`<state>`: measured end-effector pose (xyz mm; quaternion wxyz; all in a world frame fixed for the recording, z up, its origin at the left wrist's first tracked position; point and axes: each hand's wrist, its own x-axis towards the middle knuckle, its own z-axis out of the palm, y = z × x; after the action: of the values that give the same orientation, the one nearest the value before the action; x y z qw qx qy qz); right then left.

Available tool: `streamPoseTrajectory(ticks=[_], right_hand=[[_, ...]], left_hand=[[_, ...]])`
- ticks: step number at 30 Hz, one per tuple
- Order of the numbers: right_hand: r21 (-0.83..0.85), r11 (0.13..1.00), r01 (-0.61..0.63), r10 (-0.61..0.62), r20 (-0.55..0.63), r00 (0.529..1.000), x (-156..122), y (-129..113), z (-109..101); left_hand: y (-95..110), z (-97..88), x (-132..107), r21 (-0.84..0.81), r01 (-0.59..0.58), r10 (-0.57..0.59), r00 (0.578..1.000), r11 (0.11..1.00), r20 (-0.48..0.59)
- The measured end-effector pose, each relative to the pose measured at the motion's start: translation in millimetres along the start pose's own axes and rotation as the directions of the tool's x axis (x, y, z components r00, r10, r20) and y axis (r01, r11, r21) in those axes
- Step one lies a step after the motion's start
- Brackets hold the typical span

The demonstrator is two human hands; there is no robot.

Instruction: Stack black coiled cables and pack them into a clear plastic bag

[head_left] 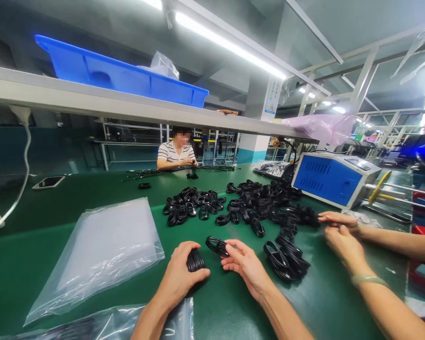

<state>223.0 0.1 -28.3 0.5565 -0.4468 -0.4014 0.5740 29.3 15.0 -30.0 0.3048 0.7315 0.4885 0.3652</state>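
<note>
My left hand (182,269) is closed around a stack of coiled black cables (196,260), thumb across its lower edge. Just to the right, my right hand (246,267) pinches one coiled black cable (216,246) between thumb and fingers, a little apart from the stack. Beyond both hands lies a spread heap of black cable coils (258,198) on the green table (230,302). A smaller pile of coils (286,259) rests right of my right hand.
At left lies a clear plastic bag of white sheets (109,245); another bag (109,321) is at the front edge. A co-worker's hands (342,236) are at right, near a blue-and-white machine (326,179). Another person (177,151) sits opposite. An overhead shelf (127,101) holds a blue bin (127,75).
</note>
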Motion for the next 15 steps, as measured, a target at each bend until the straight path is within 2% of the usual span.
streamPoseTrajectory(ticks=[15], right_hand=[[-0.01, 1.0, 0.003, -0.003, 0.007, 1.0, 1.6, 6.3, 0.5]], left_hand=[[0.1, -0.2, -2.4, -0.009, 0.013, -0.013, 1.0, 1.0, -0.006]])
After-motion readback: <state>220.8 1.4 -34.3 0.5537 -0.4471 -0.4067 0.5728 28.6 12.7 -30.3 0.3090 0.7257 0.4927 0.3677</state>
